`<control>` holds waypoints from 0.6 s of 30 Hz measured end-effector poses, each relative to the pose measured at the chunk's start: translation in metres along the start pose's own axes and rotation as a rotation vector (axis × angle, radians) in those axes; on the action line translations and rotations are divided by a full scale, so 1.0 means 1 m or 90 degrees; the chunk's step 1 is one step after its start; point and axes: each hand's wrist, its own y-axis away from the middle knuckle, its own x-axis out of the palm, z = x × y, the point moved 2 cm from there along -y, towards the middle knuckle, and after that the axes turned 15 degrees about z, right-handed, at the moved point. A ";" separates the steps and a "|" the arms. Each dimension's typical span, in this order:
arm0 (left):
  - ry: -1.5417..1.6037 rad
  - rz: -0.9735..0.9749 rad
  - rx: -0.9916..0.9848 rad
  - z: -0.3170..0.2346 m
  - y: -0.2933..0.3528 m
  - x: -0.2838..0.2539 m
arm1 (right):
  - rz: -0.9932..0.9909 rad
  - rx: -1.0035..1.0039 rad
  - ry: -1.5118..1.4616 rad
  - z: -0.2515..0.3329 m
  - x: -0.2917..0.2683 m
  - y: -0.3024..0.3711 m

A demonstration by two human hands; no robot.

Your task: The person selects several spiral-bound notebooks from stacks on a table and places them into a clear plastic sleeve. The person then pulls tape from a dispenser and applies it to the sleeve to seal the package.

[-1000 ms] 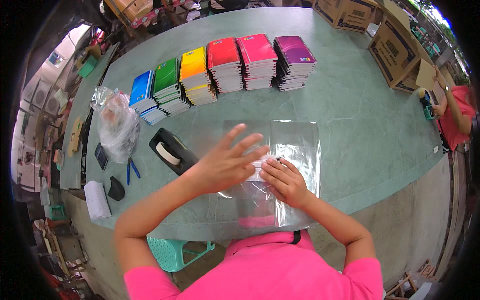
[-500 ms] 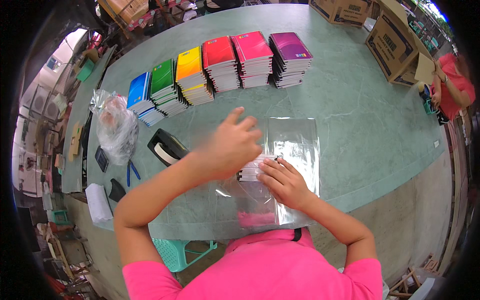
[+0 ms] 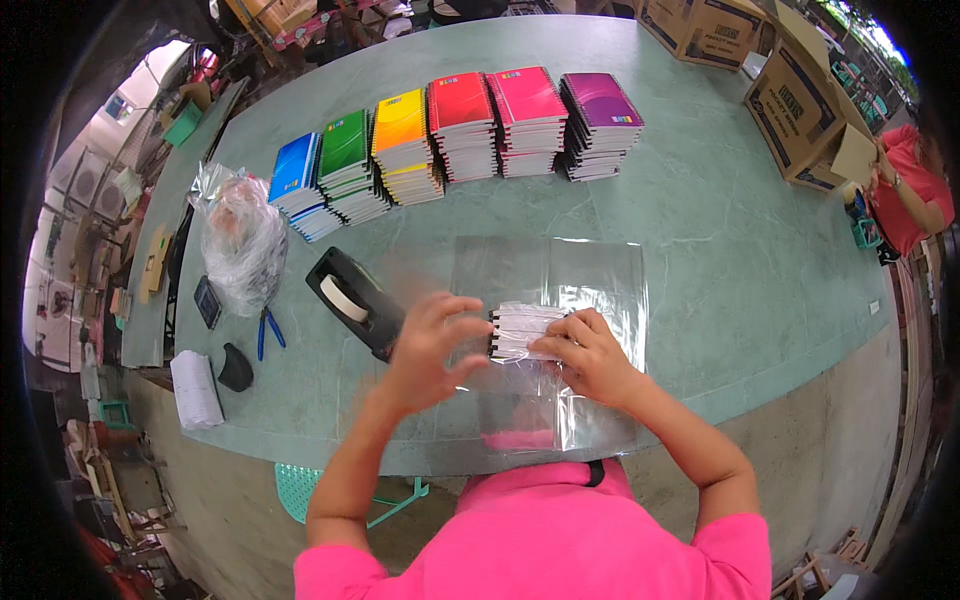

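A small stack of spiral notebooks (image 3: 522,332), seen edge-on with white pages and black binding, lies on a clear plastic sheet (image 3: 610,270). My right hand (image 3: 597,358) is closed on the right end of this stack, fingers bent over its top. Just off the stack's left end, my left hand (image 3: 432,345) hovers with fingers apart and nothing in them, somewhat blurred. Beside it stands a black tape dispenser (image 3: 365,310) with a roll of pale tape. The far side of the stack's covers is hidden.
Piles of notebooks in blue, green, yellow, red, pink and purple (image 3: 600,105) line the table's far side. Left are a crumpled plastic bag (image 3: 240,250), blue-handled pliers (image 3: 266,332), and a white roll (image 3: 196,390). Cardboard boxes (image 3: 795,110) and another person (image 3: 910,185) are at right.
My left hand has drawn back from above the stack toward its left end, uncovering the dispenser and the stack's edge. My right hand still holds the stack, its fingers more bent.
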 end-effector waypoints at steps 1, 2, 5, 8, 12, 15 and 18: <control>-0.048 -0.038 -0.009 0.003 0.013 0.023 | 0.007 -0.007 -0.013 0.002 -0.002 -0.004; -0.097 -0.078 -0.018 0.008 0.024 0.050 | 0.016 -0.015 -0.025 0.005 -0.002 -0.006; -0.085 -0.176 0.031 -0.002 0.010 0.076 | 0.035 -0.012 -0.012 0.002 0.001 -0.004; -0.049 -0.164 0.048 -0.005 -0.009 0.064 | -0.007 0.015 -0.092 0.003 -0.005 -0.008; 0.260 -0.199 -0.041 0.005 -0.011 0.042 | -0.003 0.043 -0.146 -0.003 0.001 -0.006; 0.367 -0.078 -0.086 0.014 -0.014 0.051 | -0.005 0.070 -0.149 0.001 0.002 -0.008; 0.619 -0.039 -0.200 0.040 -0.013 0.074 | -0.096 0.116 -0.131 0.005 0.004 -0.009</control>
